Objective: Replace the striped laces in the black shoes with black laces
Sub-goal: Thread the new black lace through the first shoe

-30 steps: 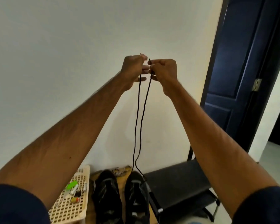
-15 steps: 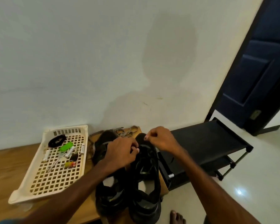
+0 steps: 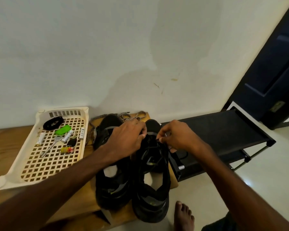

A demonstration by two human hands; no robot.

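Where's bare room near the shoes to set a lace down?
Free: the near half of the cream lattice plastic tray, the flat top of the black shoe rack, and bare wooden bench left of the tray. Crowded: the tray's far end, the striped laces by the wall, the left hand and right hand over the black shoe beside the rack.

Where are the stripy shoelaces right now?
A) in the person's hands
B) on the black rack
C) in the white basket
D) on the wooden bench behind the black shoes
D: the stripy laces lie loose on the wooden bench behind the black shoes, by the wall; the left hand and right hand pinch a black lace instead.
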